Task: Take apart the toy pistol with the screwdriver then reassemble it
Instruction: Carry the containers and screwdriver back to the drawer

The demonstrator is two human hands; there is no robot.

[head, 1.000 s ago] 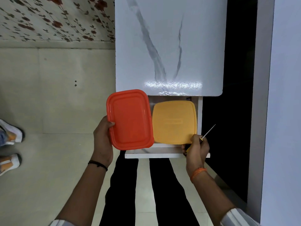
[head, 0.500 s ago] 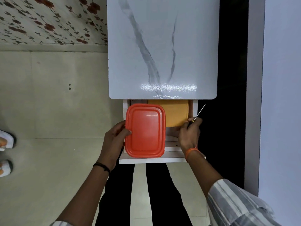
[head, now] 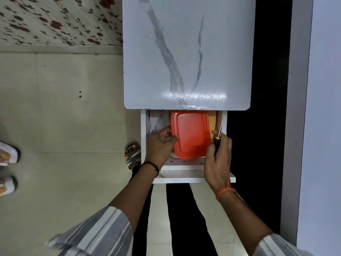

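My left hand [head: 160,145] grips the left edge of a flat red-orange rectangular plastic container [head: 191,134] with rounded corners, thumb curled over its lid and the other fingers tucked out of sight beneath it. The container sits inside the open white drawer [head: 184,177] that sticks out under the white marble-patterned tabletop [head: 186,52], and its far end runs just under the tabletop's front edge. It lies on top of a yellow plastic container [head: 212,120] — only a narrow strip of that one shows along its right side. My right hand [head: 217,154] is curled round the black handle of a thin screwdriver [head: 217,139] with a yellow collar, its slim metal shaft pointing away from me along the drawer's right wall; the same hand's fingertips touch the red-orange container's right edge. The toy pistol is nowhere I can see — whether it lies in one of the containers I cannot tell. A black band circles my left wrist, an orange thread my right. On the tiled floor, beside the drawer's left side, my foot shows in a dark sandal [head: 132,157].
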